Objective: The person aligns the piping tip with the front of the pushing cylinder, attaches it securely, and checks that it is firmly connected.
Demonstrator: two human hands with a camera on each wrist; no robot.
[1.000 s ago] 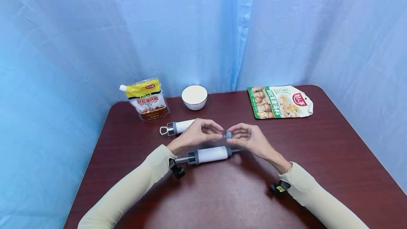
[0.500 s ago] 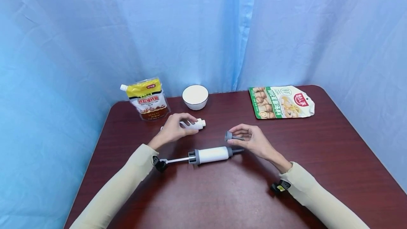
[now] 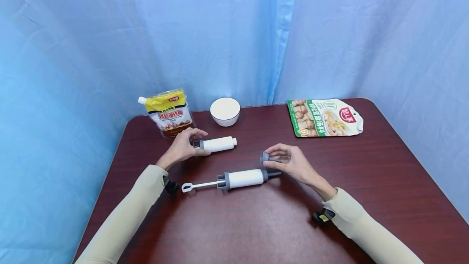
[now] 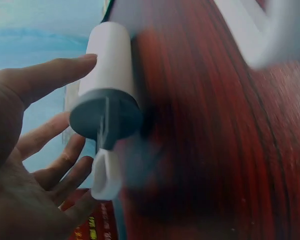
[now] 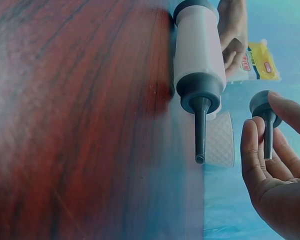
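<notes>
My left hand [image 3: 182, 144] is spread around the grey collar end of a white icing syringe [image 3: 220, 144]. Thumb and fingers lie on either side without a clear grip, as the left wrist view shows. Its threaded tip [image 3: 235, 141] is bare, and its white loop handle [image 4: 106, 175] hangs between the fingers. My right hand [image 3: 291, 164] pinches a grey nozzle [image 5: 262, 107] by its wide cap, the narrow tube pointing towards the palm. Nearer to me lies a second icing syringe [image 3: 245, 178], its plunger pulled out and a grey nozzle [image 5: 200, 130] fitted.
A white bowl [image 3: 225, 121] stands at the back edge. To its left is a spouted pouch [image 3: 170, 113] with a yellow top, close behind my left hand. At the back right lies a green and white packet [image 3: 322, 118]. Blue curtains [image 3: 212, 44] hang behind the table [image 3: 264, 227].
My left hand has left the nozzle and moved left along the far syringe to its collar end, uncovering the barrel. The right hand has stayed nearly still with the nozzle.
</notes>
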